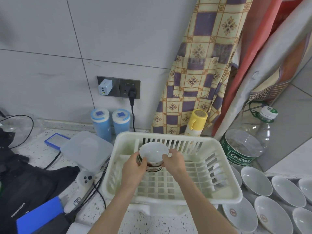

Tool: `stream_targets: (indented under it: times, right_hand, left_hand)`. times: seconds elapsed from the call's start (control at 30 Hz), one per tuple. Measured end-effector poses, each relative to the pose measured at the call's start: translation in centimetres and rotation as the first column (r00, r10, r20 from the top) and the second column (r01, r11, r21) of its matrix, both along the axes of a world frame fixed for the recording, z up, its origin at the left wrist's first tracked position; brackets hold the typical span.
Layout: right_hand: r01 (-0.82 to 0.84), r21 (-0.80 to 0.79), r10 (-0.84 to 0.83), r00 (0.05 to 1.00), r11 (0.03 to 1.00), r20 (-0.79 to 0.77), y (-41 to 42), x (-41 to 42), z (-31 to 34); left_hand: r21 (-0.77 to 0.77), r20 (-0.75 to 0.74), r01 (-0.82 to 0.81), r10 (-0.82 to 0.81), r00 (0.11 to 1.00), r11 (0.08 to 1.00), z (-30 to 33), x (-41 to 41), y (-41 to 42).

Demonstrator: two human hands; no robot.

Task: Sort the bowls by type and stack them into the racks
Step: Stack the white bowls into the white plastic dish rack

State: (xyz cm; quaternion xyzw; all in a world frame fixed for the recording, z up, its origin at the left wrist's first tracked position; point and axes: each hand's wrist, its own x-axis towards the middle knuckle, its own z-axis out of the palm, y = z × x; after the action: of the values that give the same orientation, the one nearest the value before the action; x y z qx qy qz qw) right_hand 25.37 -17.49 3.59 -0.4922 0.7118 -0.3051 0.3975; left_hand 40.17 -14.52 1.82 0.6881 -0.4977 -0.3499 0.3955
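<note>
- White plastic rack [224, 168], slotted and open-topped, is set on the speckled counter [152, 222] near the tiled wall.
- A short stack of bowls [152, 156] is held inside the rack, toward its far left corner.
- The stack is gripped from both sides: the left hand [135, 168] and the right hand [173, 161] are curled round its sides.
- More white bowls [256, 181] are laid out on the counter past the rack's right edge.
- A large water bottle [248, 142] is seen behind those bowls.

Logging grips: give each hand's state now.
Left hand: gripping the stacked small bowls over the white rack.
Right hand: gripping the same stack.
</note>
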Motion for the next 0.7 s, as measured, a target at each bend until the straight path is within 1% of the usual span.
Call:
stream_targets:
  times: [0.1, 0.17, 0.3, 0.37, 0.47, 0.7]
  right_hand:
    - [-0.015, 0.026, 0.015, 1.000, 1.000, -0.002, 0.15, -0.17, -0.03]
    - [-0.015, 0.075, 0.015, 1.000, 0.997, 0.005, 0.12, -0.35, 0.06]
    - [-0.043, 0.194, 0.050, 0.998, 0.980, -0.029, 0.01, -0.53, 0.32]
    - [-0.042, 0.220, 0.038, 0.999, 0.975, 0.021, 0.02, -0.46, 0.28]
    - [-0.025, 0.231, 0.003, 0.995, 0.973, 0.096, 0.15, -0.31, 0.11]
    - [0.004, 0.190, -0.023, 0.995, 0.982, 0.094, 0.76, -0.02, -0.59]
  left_hand:
    - [0.004, 0.040, -0.021, 0.020, 0.999, 1.000, 0.05, 0.15, -0.03]
    - [0.011, 0.050, -0.016, 0.016, 0.999, 1.000, 0.16, 0.18, 0.02]
    - [0.008, 0.063, -0.013, 0.012, 0.998, 1.000, 0.27, 0.07, 0.14]
    - [0.002, 0.071, -0.020, 0.019, 0.997, 1.000, 0.27, 0.04, 0.15]
    - [0.005, 0.082, -0.003, 0.003, 0.997, 1.000, 0.26, 0.11, 0.11]
    - [0.012, 0.029, 0.040, -0.040, 0.999, 0.999, -0.13, 0.25, 0.03]
